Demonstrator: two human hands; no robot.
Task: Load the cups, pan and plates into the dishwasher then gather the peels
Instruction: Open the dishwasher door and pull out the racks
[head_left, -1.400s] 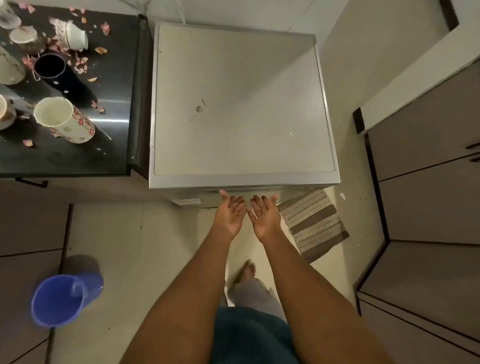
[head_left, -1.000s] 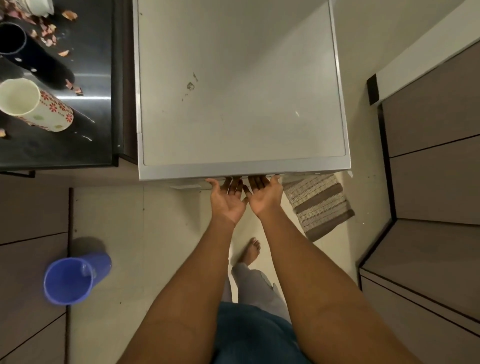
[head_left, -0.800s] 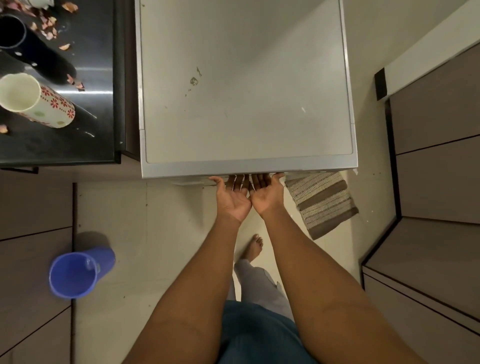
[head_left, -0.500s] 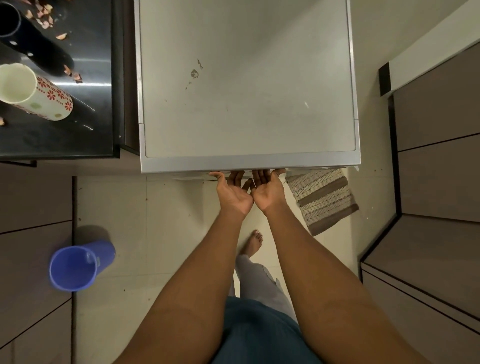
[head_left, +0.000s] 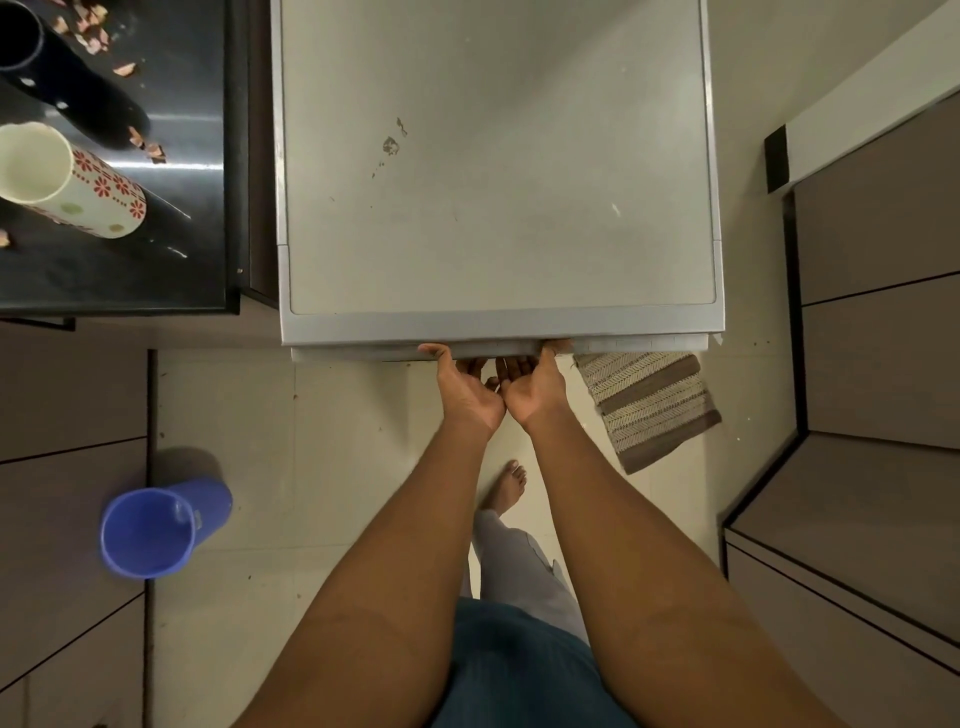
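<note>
Far left, on the dark counter (head_left: 104, 270): a flowered cup (head_left: 78, 187) is seen lying on its side, a dark cup (head_left: 21, 36) beyond it, peels (head_left: 145, 145) scattered between and around them. Pan and plates are not in view. Nothing is loaded yet.

On the floor, near left: a blue jug (head_left: 156, 530), well apart from the work.

Centre: the dishwasher (head_left: 493, 171) is viewed from above, its door apparently shut or only just started. Left hand (head_left: 467, 389), palm up, is hooked under the top lip of the door, thumb at the front edge. Right hand (head_left: 535, 384), just beside it and touching it, is set the same way. On both, the fingertips are hidden under the lip, so the depth of the hold cannot be told. Nothing else is carried.

Judgement: door opening is the step in hand. A steady pull toward the body, then a lowering with both hands, would be best; the door should be supported all the way down, not dropped. The bare foot (head_left: 506, 483) is placed under the door's likely swing and should be drawn back.

Right: a striped mat (head_left: 649, 405) lies near the dishwasher's right corner and may catch the door.
</note>
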